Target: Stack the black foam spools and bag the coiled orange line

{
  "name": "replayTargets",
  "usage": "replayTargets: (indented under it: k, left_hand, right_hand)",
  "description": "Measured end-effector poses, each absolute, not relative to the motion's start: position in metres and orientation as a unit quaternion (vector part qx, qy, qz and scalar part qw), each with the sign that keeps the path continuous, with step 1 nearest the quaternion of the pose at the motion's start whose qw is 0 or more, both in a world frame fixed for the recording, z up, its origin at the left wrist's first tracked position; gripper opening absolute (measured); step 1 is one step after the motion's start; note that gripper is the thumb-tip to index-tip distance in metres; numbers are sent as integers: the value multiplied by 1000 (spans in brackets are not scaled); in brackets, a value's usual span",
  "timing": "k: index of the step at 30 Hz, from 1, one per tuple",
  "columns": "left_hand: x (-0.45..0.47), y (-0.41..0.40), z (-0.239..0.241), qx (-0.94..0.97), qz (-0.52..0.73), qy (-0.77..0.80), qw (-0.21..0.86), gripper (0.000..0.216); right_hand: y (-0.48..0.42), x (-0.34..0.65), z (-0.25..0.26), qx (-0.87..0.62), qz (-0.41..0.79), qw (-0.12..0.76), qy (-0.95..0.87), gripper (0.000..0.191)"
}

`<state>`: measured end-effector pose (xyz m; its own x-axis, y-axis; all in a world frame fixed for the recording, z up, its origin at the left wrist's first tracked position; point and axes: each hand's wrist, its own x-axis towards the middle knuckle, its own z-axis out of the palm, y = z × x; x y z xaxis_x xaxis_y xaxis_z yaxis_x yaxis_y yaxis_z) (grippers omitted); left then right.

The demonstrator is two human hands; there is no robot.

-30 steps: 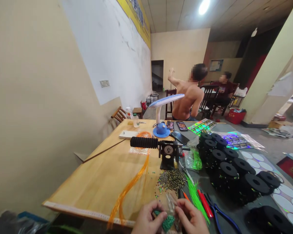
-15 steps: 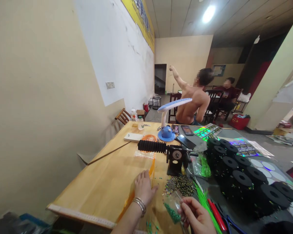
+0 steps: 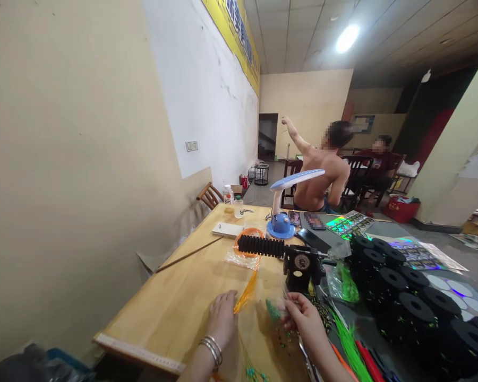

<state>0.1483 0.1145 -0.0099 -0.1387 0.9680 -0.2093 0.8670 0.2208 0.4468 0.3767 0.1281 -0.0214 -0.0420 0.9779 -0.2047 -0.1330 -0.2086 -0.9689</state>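
right hand [image 3: 302,317] pinching clear bag [image 3: 279,306] of green beads [image 3: 272,311]; left hand [image 3: 222,314] at orange strands [image 3: 247,294], cannot tell grip.

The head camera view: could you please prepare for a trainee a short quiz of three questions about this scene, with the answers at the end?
1. Which hand is nearest to the bundle of thin orange strands?

2. True or false: the shiny silver metal bracelets are on the right wrist.

3. Multiple choice: what stands to the right of the black machine with the ridged bar, as seen in the view?
A) the white bottle with a printed label
B) the black ring-shaped rolls
C) the brown wooden slatted chair

Key:
1. The left hand.
2. False; they are on the left.
3. B.
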Motion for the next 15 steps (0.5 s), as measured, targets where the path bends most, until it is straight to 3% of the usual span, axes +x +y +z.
replayTargets:
  k: [9,13,15]
  left_hand:
    - [144,126,-9,619,154,728,252,50]
    - [146,128,-9,611,184,725,262,46]
    - [145,127,-10,607,195,722,269,45]
  right_hand:
    - [119,368,-57,-561,572,430,-416,97]
    - [113,391,-65,-544,515,466,-471,86]
    - [111,406,-65,-544,509,415,-523,92]
